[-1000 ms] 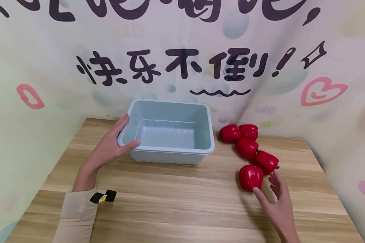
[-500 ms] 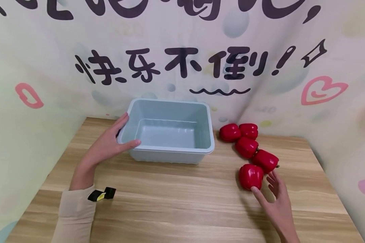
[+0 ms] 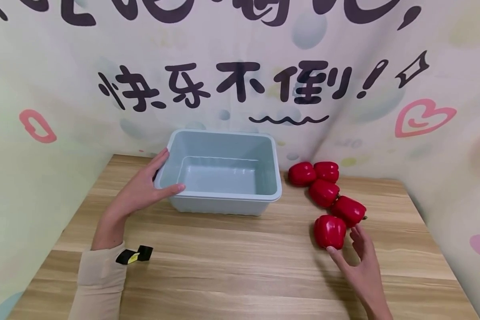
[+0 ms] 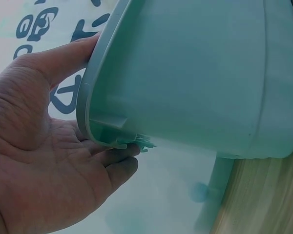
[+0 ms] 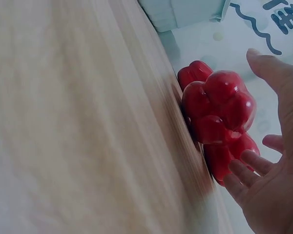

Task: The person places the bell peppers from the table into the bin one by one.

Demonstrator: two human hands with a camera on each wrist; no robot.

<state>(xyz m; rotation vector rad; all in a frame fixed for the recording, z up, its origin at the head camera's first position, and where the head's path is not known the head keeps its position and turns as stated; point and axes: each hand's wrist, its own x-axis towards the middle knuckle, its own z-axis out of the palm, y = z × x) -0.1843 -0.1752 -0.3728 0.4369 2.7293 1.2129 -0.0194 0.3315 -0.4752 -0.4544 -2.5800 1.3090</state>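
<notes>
A light blue plastic basin stands upright on the table, nothing inside it. At its left corner my left hand grips the rim, thumb over the front edge. In the left wrist view the fingers of my left hand curl under the lip. On the right, several red bell peppers lie in a bent row. Nearest me is one bell pepper. My right hand is spread around its near right side, thumb at its front and fingers beside it. The right wrist view shows the same pepper in front of the open palm.
Another bell pepper lies right behind the nearest one. Further back are a third pepper and a pair by the wall. A printed cloth hangs behind the wooden table.
My right thumb has shifted slightly left along the nearest pepper's front. My left hand, the basin and the peppers stay in place, while the head view has tilted a little.
</notes>
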